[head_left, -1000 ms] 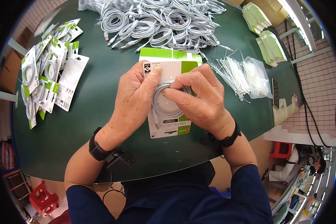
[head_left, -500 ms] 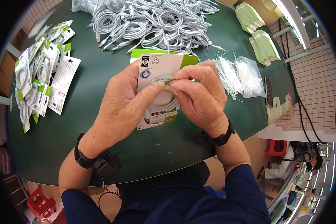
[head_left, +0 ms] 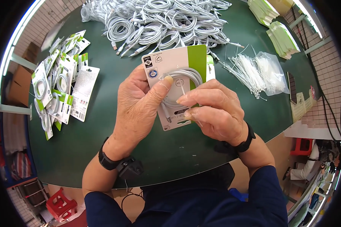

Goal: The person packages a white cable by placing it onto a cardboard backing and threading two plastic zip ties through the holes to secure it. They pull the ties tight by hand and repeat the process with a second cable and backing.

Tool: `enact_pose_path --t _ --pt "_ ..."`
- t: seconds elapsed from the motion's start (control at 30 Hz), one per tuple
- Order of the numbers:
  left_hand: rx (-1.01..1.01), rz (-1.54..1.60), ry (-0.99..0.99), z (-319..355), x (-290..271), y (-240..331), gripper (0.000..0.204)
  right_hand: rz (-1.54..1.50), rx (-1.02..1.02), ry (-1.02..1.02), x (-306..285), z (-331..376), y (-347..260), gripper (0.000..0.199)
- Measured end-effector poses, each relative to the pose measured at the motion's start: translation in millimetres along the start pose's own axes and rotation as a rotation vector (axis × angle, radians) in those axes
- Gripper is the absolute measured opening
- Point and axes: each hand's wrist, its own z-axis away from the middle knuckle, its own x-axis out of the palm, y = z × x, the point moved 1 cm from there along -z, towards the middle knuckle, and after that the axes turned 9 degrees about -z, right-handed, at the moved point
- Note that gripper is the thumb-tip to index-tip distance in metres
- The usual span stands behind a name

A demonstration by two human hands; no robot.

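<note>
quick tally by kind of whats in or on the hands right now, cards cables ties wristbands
backing card, white and green: 1
coiled white cable on that card: 1
thin white tie across the coil: 1
dark wristbands, left hand side and right hand side: 2
total: 5
</note>
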Motion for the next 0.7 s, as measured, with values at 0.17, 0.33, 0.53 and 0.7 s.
enact_pose_path --t 0.17,0.33,0.53,0.7 --pt "-0.028 0.014 0.015 -4.2 0.3 -1.8 0.033 -0.062 -0.002 -0.009 -1.3 0.5 1.3 0.03" --pt "-0.064 0.006 0.032 -6.0 2.8 -2.4 0.034 -0.094 0.004 -0.032 -2.9 -2.7 3.3 0.028" --pt "-0.076 0.045 0.028 -10.2 5.8 -7.4 0.034 -0.113 0.025 -0.017 -2.8 1.3 7.9 0.027" --pt "-0.066 0.036 0.018 -11.9 9.8 -11.5 0.035 -0.078 0.037 -0.008 -8.4 3.8 16.8 0.027"
